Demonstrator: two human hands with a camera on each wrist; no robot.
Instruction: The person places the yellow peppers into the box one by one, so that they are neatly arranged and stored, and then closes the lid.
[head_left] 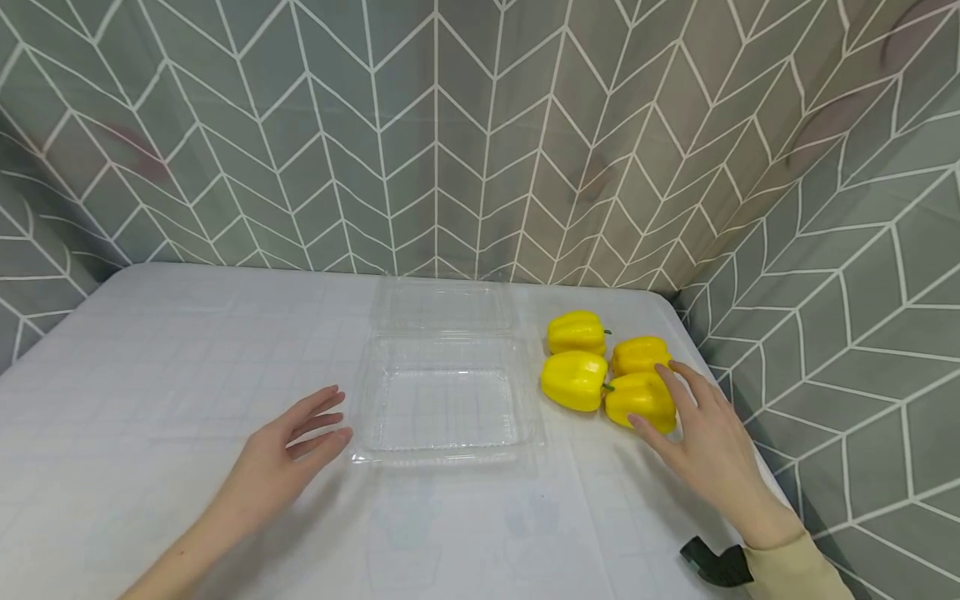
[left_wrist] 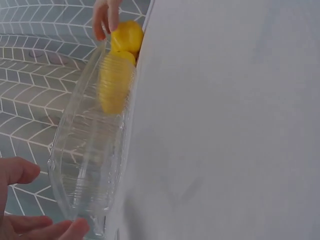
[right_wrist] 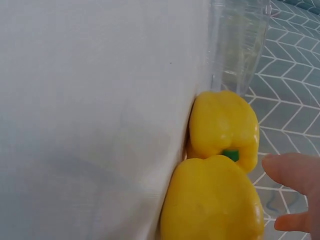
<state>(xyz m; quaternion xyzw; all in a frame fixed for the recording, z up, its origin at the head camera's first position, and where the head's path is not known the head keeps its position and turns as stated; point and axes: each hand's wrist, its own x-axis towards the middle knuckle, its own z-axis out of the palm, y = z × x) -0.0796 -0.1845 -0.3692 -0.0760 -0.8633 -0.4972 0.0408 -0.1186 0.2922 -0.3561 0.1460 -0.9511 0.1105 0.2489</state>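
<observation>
1. Gently, in the head view, cup the near-right yellow pepper [head_left: 641, 402], right of the clear container [head_left: 446, 408], with your open right hand [head_left: 708, 454]; your left hand [head_left: 273, 454] is relaxed, empty.
2. Left wrist: that hand, beside the container, could steady it.
3. Right wrist: avoid the neighbouring pepper's [right_wrist: 222, 122] green stem [right_wrist: 230, 155].

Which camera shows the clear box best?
The head view: it shows the whole box from above, lying open, with nothing covering it. The left wrist view shows it from the side, with yellow peppers beyond its far end. The right wrist view catches only part of it, cut off by the top edge.
</observation>
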